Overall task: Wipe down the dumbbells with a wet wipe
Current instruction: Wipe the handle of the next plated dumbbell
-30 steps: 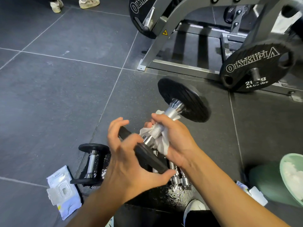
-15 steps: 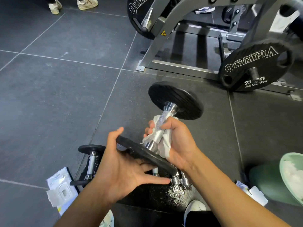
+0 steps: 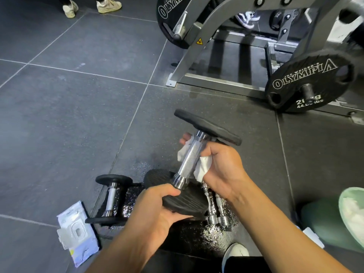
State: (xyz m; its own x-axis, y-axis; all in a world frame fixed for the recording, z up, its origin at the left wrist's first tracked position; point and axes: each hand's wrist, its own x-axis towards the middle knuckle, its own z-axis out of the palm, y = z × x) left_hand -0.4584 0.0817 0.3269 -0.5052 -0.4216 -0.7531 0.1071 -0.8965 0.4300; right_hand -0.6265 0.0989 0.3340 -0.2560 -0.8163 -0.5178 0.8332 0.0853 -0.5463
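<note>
I hold a dumbbell (image 3: 192, 157) with a chrome knurled handle and black plates, tilted up off the floor. My left hand (image 3: 157, 215) grips its near black plate (image 3: 185, 201) from below, thumb on top. My right hand (image 3: 222, 166) wraps a white wet wipe (image 3: 202, 167) around the handle, fingers curled behind it. The far plate (image 3: 208, 127) points away from me. A smaller dumbbell (image 3: 112, 200) lies on the floor to the left. Further chrome handles (image 3: 216, 213) lie under the held one, partly hidden.
A wet wipe pack (image 3: 76, 235) lies on the floor at the lower left. A green bin (image 3: 342, 217) with used wipes stands at the right. A weight machine frame (image 3: 216, 56) with an Olympia plate (image 3: 309, 83) stands ahead. Someone's shoes (image 3: 88, 5) show at the top left.
The dumbbell has been tipped more upright and turned. My left hand shifted under the near plate. My right hand slid with the wipe up the handle toward the far plate.
</note>
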